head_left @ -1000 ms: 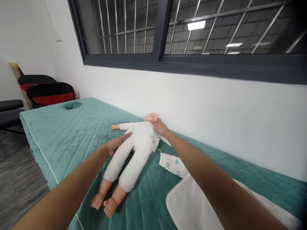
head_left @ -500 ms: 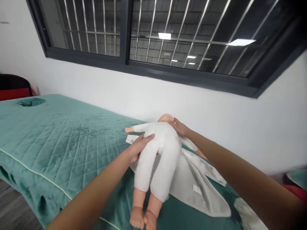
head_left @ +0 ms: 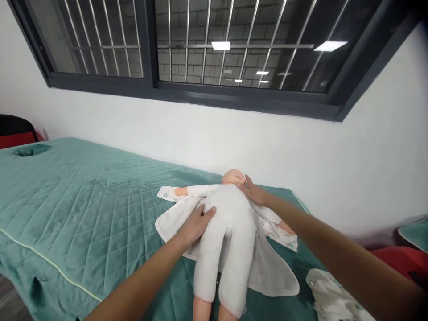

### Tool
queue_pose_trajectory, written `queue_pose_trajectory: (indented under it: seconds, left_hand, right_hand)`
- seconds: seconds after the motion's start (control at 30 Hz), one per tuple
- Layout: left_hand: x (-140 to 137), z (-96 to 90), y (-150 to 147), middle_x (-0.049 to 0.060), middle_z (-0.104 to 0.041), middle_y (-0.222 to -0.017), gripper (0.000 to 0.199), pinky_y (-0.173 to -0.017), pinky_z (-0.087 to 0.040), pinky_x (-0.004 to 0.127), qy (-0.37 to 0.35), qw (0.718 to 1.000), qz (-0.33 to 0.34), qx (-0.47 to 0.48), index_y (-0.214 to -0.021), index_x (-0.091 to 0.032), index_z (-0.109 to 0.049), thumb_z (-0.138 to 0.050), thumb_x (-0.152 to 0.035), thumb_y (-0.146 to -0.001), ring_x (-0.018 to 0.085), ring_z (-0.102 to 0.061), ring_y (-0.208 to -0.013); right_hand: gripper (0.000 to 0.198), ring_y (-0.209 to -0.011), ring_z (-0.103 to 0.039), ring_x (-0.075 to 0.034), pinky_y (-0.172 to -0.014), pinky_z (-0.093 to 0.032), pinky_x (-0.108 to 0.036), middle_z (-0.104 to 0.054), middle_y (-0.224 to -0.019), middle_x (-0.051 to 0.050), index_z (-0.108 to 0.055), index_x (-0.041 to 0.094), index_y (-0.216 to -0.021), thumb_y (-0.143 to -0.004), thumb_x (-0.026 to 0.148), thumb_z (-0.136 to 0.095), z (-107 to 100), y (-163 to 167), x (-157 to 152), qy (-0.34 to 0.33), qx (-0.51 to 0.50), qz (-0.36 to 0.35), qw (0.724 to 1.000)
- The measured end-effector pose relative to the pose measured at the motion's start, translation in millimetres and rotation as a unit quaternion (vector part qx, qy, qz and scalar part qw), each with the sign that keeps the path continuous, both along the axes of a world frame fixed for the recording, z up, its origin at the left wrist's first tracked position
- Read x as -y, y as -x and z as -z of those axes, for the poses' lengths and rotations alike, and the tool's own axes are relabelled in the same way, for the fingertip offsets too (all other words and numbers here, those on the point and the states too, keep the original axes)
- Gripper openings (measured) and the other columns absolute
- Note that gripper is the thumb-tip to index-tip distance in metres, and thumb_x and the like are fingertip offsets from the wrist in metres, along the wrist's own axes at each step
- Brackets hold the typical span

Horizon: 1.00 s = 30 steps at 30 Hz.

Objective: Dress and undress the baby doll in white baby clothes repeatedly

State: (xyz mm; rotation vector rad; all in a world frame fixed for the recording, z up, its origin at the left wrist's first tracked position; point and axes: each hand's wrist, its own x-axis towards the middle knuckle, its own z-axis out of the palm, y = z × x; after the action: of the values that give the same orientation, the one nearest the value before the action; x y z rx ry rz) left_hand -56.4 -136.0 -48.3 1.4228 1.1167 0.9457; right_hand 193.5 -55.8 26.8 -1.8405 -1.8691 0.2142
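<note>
Lying with head near the wall (head_left: pixel 187 138), the doll (head_left: pixel 232 205) has wide bed (head_left: pixel 103 191) leftward.

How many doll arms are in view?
2: left-side arm, reaching over a printed sleeve; right-side arm, partly behind the right hand.

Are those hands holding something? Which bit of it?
They're on the doll: left hand at its hip, right hand by its shoulder and neck. Whether either really grips it can't be told.
</note>
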Motion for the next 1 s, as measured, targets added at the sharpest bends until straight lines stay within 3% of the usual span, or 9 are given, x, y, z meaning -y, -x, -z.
queue_pose_trajectory:
  seconds: [0.1,0.17,0.23,0.3,0.43,0.6,0.67,0.83,1.0]
  left_hand:
    - [-25,10.6,17,0.010,-0.068,-0.111,0.043,-0.101,-0.043,0.044,-0.187,0.961,-0.091,-0.180,-0.108,-0.019,-0.068,-0.040,-0.049,-0.095,0.028,-0.059,-0.110]
    - [-43,21.2,30,0.011,-0.066,-0.110,0.033,-0.101,-0.041,0.044,-0.270,0.912,-0.123,-0.285,-0.102,-0.020,-0.069,-0.045,-0.041,-0.095,0.028,-0.055,-0.113]
    - [-57,32.6,39,0.010,-0.065,-0.110,0.027,-0.100,-0.041,0.043,-0.278,0.889,-0.131,-0.340,-0.104,-0.021,-0.068,-0.052,-0.039,-0.092,0.028,-0.054,-0.114]
    - [-67,41.4,43,0.009,-0.063,-0.113,0.030,-0.098,-0.040,0.042,-0.259,0.886,-0.126,-0.364,-0.109,-0.023,-0.067,-0.059,-0.042,-0.087,0.027,-0.054,-0.114]
    - [-72,47.1,39,0.008,-0.062,-0.115,0.033,-0.095,-0.039,0.044,-0.246,0.873,-0.128,-0.401,-0.108,-0.023,-0.065,-0.065,-0.042,-0.082,0.029,-0.052,-0.115]
    - [-71,47.7,37,0.009,-0.062,-0.100,0.009,-0.088,-0.039,0.040,-0.265,0.871,-0.165,-0.379,-0.086,-0.020,-0.063,-0.055,-0.024,-0.086,0.027,-0.054,-0.105]
    - [-71,48.6,40,0.008,-0.061,-0.101,0.011,-0.087,-0.039,0.038,-0.268,0.874,-0.174,-0.366,-0.085,-0.021,-0.061,-0.051,-0.021,-0.088,0.025,-0.053,-0.102]
    - [-72,50.6,49,0.006,-0.058,-0.088,0.015,-0.080,-0.040,0.033,-0.245,0.900,-0.282,-0.226,-0.074,-0.020,-0.054,-0.050,-0.024,-0.088,0.022,-0.052,-0.089]
    - [-72,50.1,53,-0.001,-0.056,-0.067,0.016,-0.062,-0.036,0.025,-0.212,0.921,-0.288,-0.153,-0.069,-0.020,-0.050,-0.048,-0.021,-0.084,0.015,-0.050,-0.066]
  right_hand:
    - [0.073,-0.093,-0.067,-0.035,-0.081,-0.045,-0.045,-0.071,-0.098,-0.020,-0.042,0.011,-0.141,-0.089,0.062,-0.045,-22,-4,-6,0.118,0.167,0.035,0.978]
    - [0.058,-0.096,-0.065,-0.033,-0.081,-0.045,-0.043,-0.070,-0.102,-0.018,-0.048,0.017,-0.135,-0.092,0.056,-0.042,-33,11,-7,0.114,0.243,0.021,0.963]
    - [0.045,-0.106,-0.060,-0.030,-0.085,-0.044,-0.038,-0.065,-0.115,-0.017,-0.054,0.021,-0.127,-0.093,0.049,-0.044,-32,42,-3,0.069,0.257,-0.066,0.962]
    - [0.044,-0.120,-0.052,-0.030,-0.093,-0.041,-0.039,-0.056,-0.131,-0.017,-0.051,0.019,-0.130,-0.094,0.045,-0.044,-20,81,0,0.019,0.270,-0.148,0.951]
    - [0.047,-0.124,-0.046,-0.032,-0.097,-0.039,-0.043,-0.053,-0.135,-0.017,-0.047,0.016,-0.133,-0.091,0.035,-0.051,17,152,-4,0.044,0.281,-0.176,0.942]
    - [0.033,-0.117,-0.053,-0.034,-0.093,-0.040,-0.048,-0.060,-0.123,-0.019,-0.057,0.015,-0.119,-0.088,0.027,-0.053,41,176,-27,0.088,0.273,-0.179,0.941]
    - [0.034,-0.113,-0.056,-0.034,-0.089,-0.042,-0.046,-0.062,-0.121,-0.018,-0.058,0.015,-0.118,-0.089,0.033,-0.054,38,167,-34,0.092,0.262,-0.188,0.942]
    - [0.039,-0.097,-0.064,-0.025,-0.078,-0.045,-0.032,-0.068,-0.116,-0.008,-0.059,0.022,-0.118,-0.091,0.049,-0.049,22,135,-31,0.090,0.213,-0.217,0.948]
    - [0.054,-0.106,-0.062,-0.025,-0.084,-0.044,-0.031,-0.066,-0.122,-0.005,-0.061,0.027,-0.122,-0.090,0.067,-0.042,21,119,-13,0.065,0.190,-0.229,0.952]
